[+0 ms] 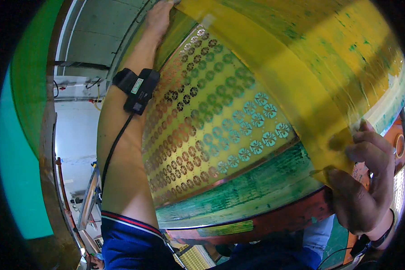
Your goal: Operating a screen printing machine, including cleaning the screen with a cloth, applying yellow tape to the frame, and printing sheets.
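Observation:
A yellow see-through film (297, 90) stretches over the right side of a panel (220, 112) printed with rows of small round flower-like patterns, some copper, some turquoise. My right hand (369, 175) pinches the film's near right corner between thumb and fingers. At the far left end of the film, my left hand (159, 19) is closed at its edge; its fingertips are partly cut off by the picture's border. The panel lies on a green-stained board (238, 189) with a red-brown front edge (283, 213). A black device (141, 91) with a cable is strapped to my left wrist.
Behind my left arm stand a grey-green wall or housing (94, 36) and a large turquoise-green sheet (27, 157). A blue ladder-like frame (89, 198) is at the lower left. Below the board's front edge sits another patterned panel (193, 256). An orange surface (398, 139) is at the right.

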`<state>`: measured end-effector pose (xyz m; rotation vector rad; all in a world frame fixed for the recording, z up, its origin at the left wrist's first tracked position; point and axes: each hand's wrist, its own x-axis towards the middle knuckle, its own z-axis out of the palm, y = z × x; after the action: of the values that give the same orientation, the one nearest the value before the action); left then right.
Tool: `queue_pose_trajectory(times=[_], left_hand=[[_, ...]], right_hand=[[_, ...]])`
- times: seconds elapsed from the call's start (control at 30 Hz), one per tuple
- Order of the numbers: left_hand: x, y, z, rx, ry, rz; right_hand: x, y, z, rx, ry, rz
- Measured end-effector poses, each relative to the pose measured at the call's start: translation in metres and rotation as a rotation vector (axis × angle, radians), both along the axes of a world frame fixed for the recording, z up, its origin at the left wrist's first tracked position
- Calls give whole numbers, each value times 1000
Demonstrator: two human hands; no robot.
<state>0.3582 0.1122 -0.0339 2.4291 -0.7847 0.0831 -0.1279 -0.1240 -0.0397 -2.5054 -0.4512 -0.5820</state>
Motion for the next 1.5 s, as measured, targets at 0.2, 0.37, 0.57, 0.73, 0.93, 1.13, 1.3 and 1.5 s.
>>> queue_pose_trajectory(times=[0.2,0.37,0.57,0.73,0.93,1.13,1.3,1.5], left_hand=[[8,1,-7,-2,-36,98],[13,5,-14,-204,163,-19],[8,11,0,85,-128,50],[-5,2,-1,-41,-10,3],[4,7,-2,-58,-15,-4],[-3,0,-1,-66,92,15],[-3,-1,-1,-71,81,-34],[-5,8,2,-77,-47,-35]], right_hand=[[-1,-2,-1,16,-2,-1],[-3,-1,-5,38,-7,-9],[-2,0,-5,44,-7,5],[-2,0,-3,5,-19,19],[-2,2,-3,2,-28,14],[-3,1,-4,4,-42,9],[-2,3,-4,3,-40,1],[-1,0,-7,15,-60,48]])
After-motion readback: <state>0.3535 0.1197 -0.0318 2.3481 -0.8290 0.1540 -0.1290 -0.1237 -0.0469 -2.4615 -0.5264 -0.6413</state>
